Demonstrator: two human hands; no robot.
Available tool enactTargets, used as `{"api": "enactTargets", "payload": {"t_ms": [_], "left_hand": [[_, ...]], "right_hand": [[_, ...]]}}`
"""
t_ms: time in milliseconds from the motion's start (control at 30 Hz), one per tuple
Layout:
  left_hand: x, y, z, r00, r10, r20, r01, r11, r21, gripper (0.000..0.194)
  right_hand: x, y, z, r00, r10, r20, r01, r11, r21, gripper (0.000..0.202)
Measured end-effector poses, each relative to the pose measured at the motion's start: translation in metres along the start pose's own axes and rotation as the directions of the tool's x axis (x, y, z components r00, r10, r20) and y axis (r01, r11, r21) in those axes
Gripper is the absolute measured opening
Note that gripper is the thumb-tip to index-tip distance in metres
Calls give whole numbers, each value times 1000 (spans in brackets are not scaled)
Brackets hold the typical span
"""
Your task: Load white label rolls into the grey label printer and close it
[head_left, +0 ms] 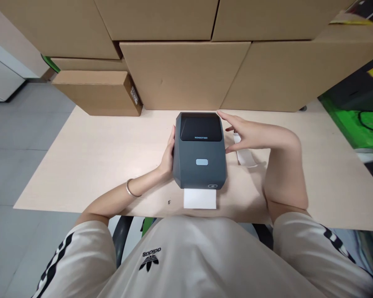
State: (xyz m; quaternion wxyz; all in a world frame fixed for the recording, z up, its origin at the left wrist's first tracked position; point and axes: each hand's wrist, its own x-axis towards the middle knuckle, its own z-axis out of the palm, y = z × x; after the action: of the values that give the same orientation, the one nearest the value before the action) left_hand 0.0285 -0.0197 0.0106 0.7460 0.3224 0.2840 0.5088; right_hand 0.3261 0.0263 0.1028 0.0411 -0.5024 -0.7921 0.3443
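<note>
A dark grey label printer (191, 165) with a black window on top and a pale button stands on the table in front of me. White label paper (200, 199) sticks out of its front edge. My left hand (168, 154) lies flat along the printer's left side, its fingers stretched out and partly hidden by the body. My right hand (240, 131) is at the right side with fingers spread, the tips at or just off the back right corner and side. A white paper strip (245, 156) with a curled end lies on the table under my right hand.
Stacked cardboard boxes (186, 76) form a wall along the back of the light wooden table (90, 165). A smaller flat carton (96, 93) sits at the back left. On the right are a green surface (345, 124) and a black cable (368, 127). A tiny dark scrap (169, 202) lies near the front edge.
</note>
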Motion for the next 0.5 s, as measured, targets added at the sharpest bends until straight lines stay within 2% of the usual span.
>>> {"api": "enactTargets", "payload": {"t_ms": [100, 167, 267, 367, 500], "left_hand": [[1, -9, -7, 991, 105, -77, -100, 993, 66, 66], [3, -13, -14, 984, 132, -122, -121, 988, 93, 65], [6, -17, -24, 984, 131, -124, -119, 988, 101, 68], [8, -17, -33, 986, 117, -116, -104, 989, 109, 71], [11, -15, -39, 992, 76, -97, -67, 993, 101, 76]], "right_hand": [[15, 9, 0, 999, -7, 51, 3, 996, 91, 162], [25, 19, -2, 994, -13, 108, -5, 986, 166, 170], [39, 33, -4, 982, -1, 188, -47, 967, 249, 173], [50, 41, 1, 969, -41, 245, -48, 937, 345, 173], [56, 47, 8, 961, -103, 258, -15, 907, 421, 169]]}}
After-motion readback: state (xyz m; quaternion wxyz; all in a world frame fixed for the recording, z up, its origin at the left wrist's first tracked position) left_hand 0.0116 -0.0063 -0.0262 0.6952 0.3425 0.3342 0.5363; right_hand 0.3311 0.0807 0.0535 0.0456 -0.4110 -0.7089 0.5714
